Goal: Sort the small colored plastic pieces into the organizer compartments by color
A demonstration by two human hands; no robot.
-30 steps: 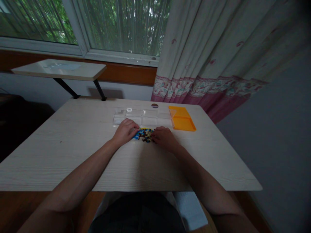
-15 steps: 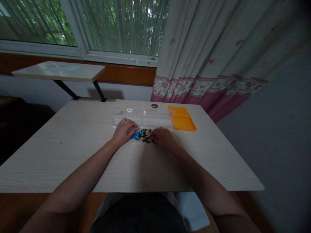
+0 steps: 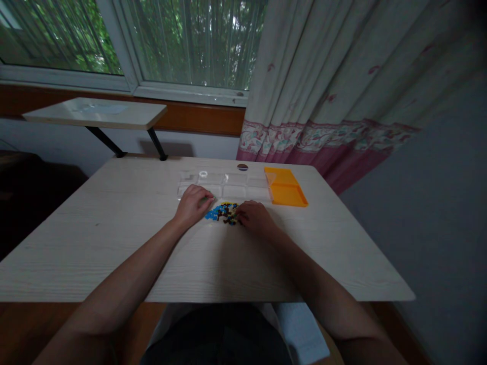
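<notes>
A small heap of blue, brown, yellow and dark pieces [image 3: 224, 213], like tiny building bricks, lies loose on the table. At its left edge, my left hand [image 3: 194, 204] rests with thumb and fingers drawn together; anything between them is too small to make out. My right hand [image 3: 255, 217] is at the heap's right side, its curled fingertips down among the pieces, partly hiding them. Just behind both hands stands a clear plastic tray [image 3: 235, 186] divided into several compartments. The left hand overlaps its front edge in view.
An orange plastic lid or tray [image 3: 287, 188] touches the clear tray's right end. Behind them is a round cable hole [image 3: 242, 167] in the pale table [image 3: 114, 243]. A raised shelf [image 3: 99, 114] on black legs stands at the back left; a curtain [image 3: 312, 101] hangs behind.
My left hand has shifted slightly left and away from the heap, showing more of the blue pieces. The right hand stays at the heap with little movement.
</notes>
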